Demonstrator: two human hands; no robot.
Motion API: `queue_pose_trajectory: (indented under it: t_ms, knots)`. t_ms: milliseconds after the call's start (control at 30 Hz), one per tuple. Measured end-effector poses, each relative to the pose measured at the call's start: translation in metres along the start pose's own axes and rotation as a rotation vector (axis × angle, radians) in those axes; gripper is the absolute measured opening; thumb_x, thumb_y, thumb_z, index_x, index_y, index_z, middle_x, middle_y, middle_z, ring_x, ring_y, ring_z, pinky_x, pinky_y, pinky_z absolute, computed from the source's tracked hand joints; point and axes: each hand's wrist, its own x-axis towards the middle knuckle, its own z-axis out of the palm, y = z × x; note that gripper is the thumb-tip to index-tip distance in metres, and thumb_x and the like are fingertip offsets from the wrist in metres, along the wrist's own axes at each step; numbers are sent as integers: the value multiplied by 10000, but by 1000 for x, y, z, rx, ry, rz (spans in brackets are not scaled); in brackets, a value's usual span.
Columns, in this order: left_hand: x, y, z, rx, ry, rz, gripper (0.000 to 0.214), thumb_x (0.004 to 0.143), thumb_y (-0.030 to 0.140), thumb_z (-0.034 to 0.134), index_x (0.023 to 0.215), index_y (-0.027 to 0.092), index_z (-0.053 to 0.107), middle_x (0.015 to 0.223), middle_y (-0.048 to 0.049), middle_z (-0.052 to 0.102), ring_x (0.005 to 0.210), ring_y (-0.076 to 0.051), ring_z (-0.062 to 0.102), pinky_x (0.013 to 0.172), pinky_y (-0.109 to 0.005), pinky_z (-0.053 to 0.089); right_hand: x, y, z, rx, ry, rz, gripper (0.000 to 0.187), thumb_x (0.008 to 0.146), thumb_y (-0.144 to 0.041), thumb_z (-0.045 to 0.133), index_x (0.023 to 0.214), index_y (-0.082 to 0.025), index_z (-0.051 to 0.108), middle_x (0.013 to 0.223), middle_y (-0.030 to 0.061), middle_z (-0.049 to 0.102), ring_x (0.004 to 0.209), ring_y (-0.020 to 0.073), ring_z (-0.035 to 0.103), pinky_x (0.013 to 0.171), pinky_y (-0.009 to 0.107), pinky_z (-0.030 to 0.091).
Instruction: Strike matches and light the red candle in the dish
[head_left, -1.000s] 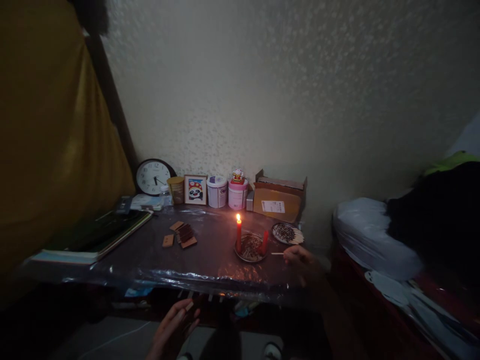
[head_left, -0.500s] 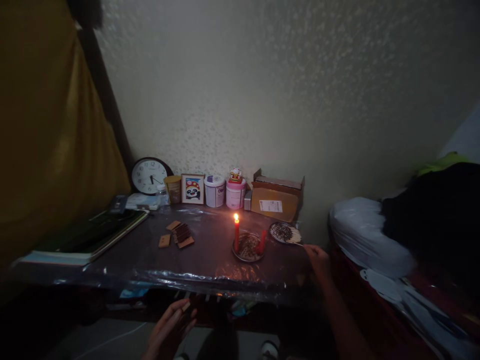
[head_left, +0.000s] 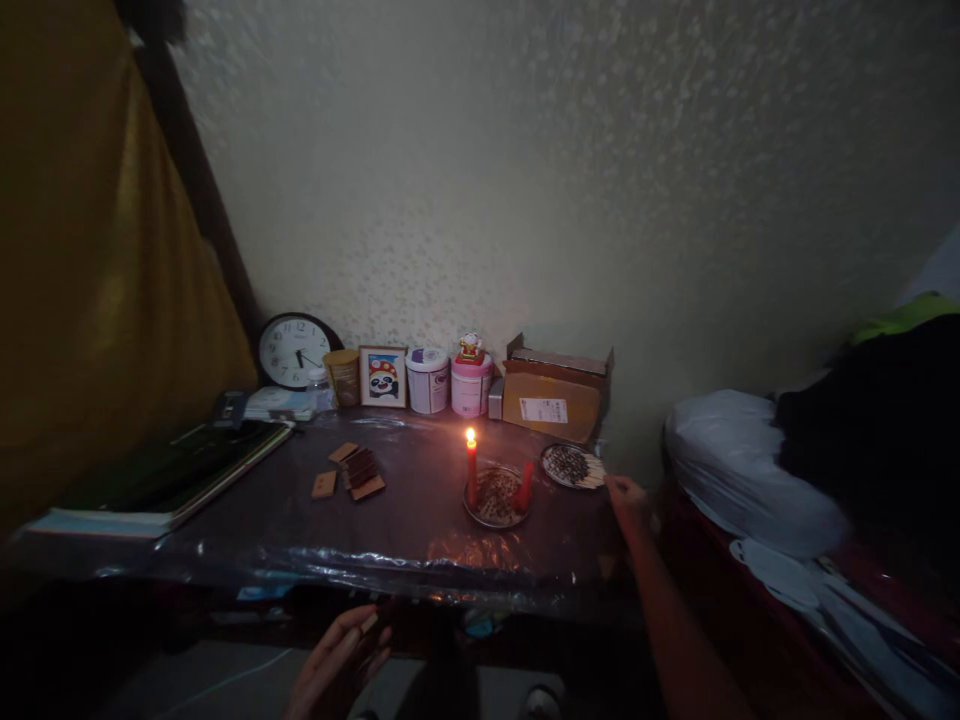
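Observation:
Below the table's front edge, my left hand (head_left: 337,655) has its fingers closed around a small matchbox (head_left: 369,624), of which only a pale end shows. My right hand (head_left: 628,500) is at the right rim of a round metal plate (head_left: 551,478), its fingertips pinched on the tail end of a matchstick (head_left: 598,478). Several dark-headed matchsticks lie on that plate. Left of it, a lit red candle (head_left: 472,478) stands upright in a second metal dish (head_left: 496,524), with a shorter unlit red candle (head_left: 527,485) at the dish's right side.
Several matchboxes (head_left: 361,468) lie on the plastic-covered table (head_left: 420,530). Along the wall stand a clock (head_left: 295,350), a panda picture (head_left: 383,378), two tubs (head_left: 428,385) and a cardboard box (head_left: 551,400). A large book (head_left: 187,470) lies left; bags (head_left: 727,460) are piled right.
My right fingertips have come in closer to the matchstick plate; the stick that stuck out toward them no longer shows separately. The left hand stays nearly in place. The view has shifted slightly.

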Motion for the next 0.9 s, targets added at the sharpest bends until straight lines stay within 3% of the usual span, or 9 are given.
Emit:
queue_pose_trajectory:
  t_ms: [100, 267, 367, 567, 733, 833, 900]
  knots:
    - [0, 0, -1, -10, -10, -10, 374, 403, 354, 825, 717, 197, 695, 787, -77, 748, 840, -338, 658, 868, -485, 459, 2, 1, 4, -13, -13, -2, 235, 672, -375, 553, 666, -179, 683, 716, 89, 699, 699, 240, 620, 615, 298, 423]
    - [-16, 5, 9, 1, -54, 26, 333, 570, 350, 758, 856, 192, 692, 955, -83, 725, 967, -293, 622, 910, -410, 448, -2, 0, 10, -9, -16, 9, 224, 803, -350, 564, 723, -154, 635, 726, 16, 663, 687, 150, 608, 678, 297, 450]
    - [-11, 2, 7, 3, -37, 23, 336, 536, 373, 775, 803, 183, 704, 874, -81, 738, 886, -284, 646, 851, -401, 482, -5, -7, 10, 17, -9, 18, 267, 843, -375, 545, 721, -145, 604, 725, -11, 648, 672, 120, 605, 699, 301, 462]
    - [-5, -1, 3, -16, -49, -22, 337, 460, 319, 817, 755, 195, 712, 859, -76, 744, 873, -290, 649, 836, -405, 489, -21, -32, -16, 114, 62, -13, 280, 752, -408, 500, 672, -163, 610, 734, 96, 673, 778, 251, 605, 668, 312, 430]
    - [-12, 3, 12, 2, -57, 14, 310, 540, 361, 780, 791, 193, 709, 858, -68, 740, 862, -249, 649, 828, -354, 485, -82, -66, -31, 233, -22, -125, 350, 766, -451, 442, 800, -158, 630, 775, 85, 677, 738, 220, 605, 629, 277, 438]
    - [-12, 2, 16, 52, -70, -32, 413, 405, 379, 831, 737, 168, 706, 819, -96, 738, 849, -284, 648, 806, -378, 487, -145, -93, -16, 307, -180, -219, 289, 786, -433, 466, 773, -200, 637, 728, 23, 662, 676, 171, 596, 599, 236, 445]
    - [-16, 2, 21, 109, -73, -12, 440, 370, 388, 835, 722, 162, 700, 782, -100, 734, 827, -300, 647, 785, -391, 487, -188, -110, 1, 417, -376, -381, 243, 815, -374, 475, 706, -200, 606, 683, 3, 611, 665, 149, 569, 605, 221, 436]
